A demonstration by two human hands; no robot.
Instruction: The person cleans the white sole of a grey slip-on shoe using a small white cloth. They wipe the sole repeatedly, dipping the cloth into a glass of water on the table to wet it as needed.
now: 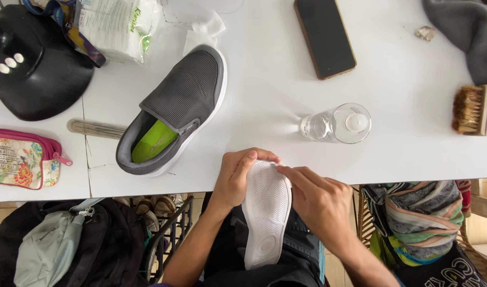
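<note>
A shoe with a white ribbed sole (266, 212) lies sole-up over my lap at the table's front edge. My left hand (237, 178) grips its toe end from the left, thumb over the top. My right hand (318, 199) presses fingers on the sole's right edge near the toe. Whether a cloth is under those fingers is unclear. The matching grey slip-on shoe (177, 106) with a green insole stands upright on the white table (403, 149), up and left of my hands.
On the table are a clear glass bottle (336, 124) on its side, a black phone (324, 36), a wooden brush (473, 110), grey cloth (466, 29), a tissue pack (121, 26), a black lamp base (39, 69) and a floral pouch (20, 159). Bags sit below.
</note>
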